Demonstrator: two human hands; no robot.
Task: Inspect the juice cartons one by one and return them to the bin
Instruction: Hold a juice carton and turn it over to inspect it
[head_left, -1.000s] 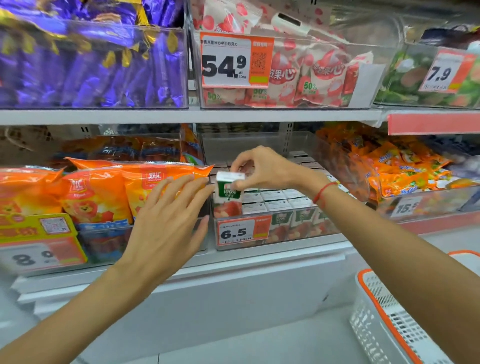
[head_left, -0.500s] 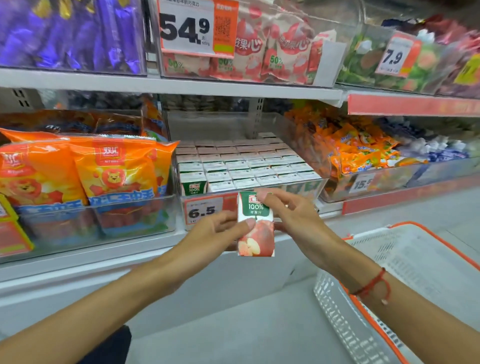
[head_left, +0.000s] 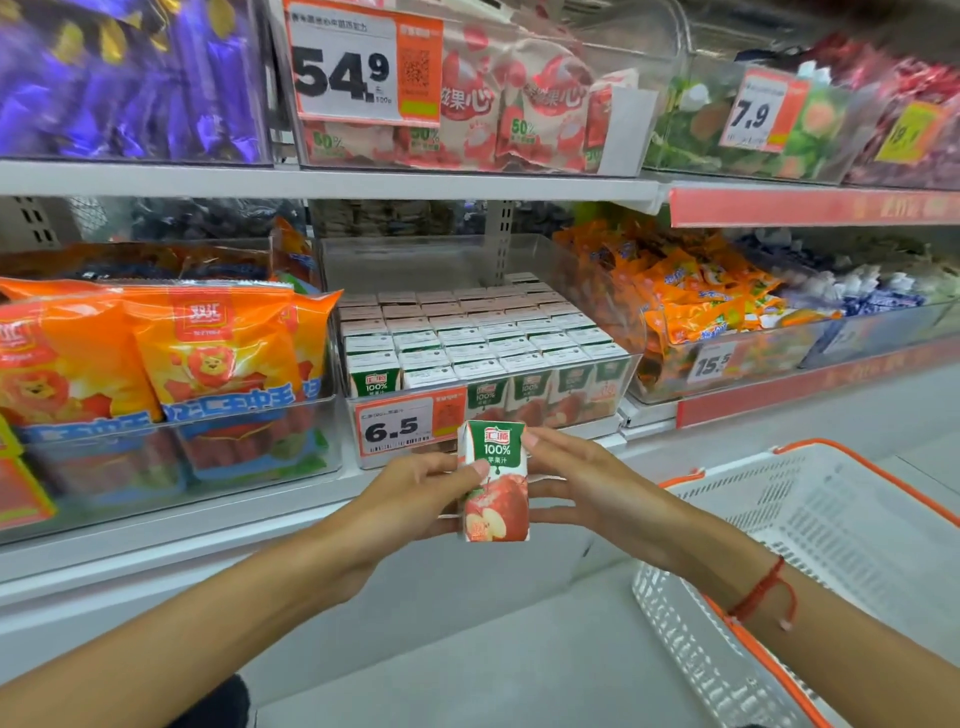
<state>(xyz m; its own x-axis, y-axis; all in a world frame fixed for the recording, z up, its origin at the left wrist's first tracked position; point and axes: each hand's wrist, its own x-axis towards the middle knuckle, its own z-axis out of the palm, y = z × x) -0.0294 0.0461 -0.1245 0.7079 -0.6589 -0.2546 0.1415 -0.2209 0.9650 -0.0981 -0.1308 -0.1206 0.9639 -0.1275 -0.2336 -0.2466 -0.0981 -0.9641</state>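
Juice carton (head_left: 494, 480) is held upright in front of the shelf's front edge, just below the bin (head_left: 618, 395), pinched between the left hand (head_left: 415, 493) and right hand (head_left: 587, 488). Its slim sides could slip from so light a pinch.

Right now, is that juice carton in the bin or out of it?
Out. Both hands, left hand and right hand, hold the juice carton upright before the bin.
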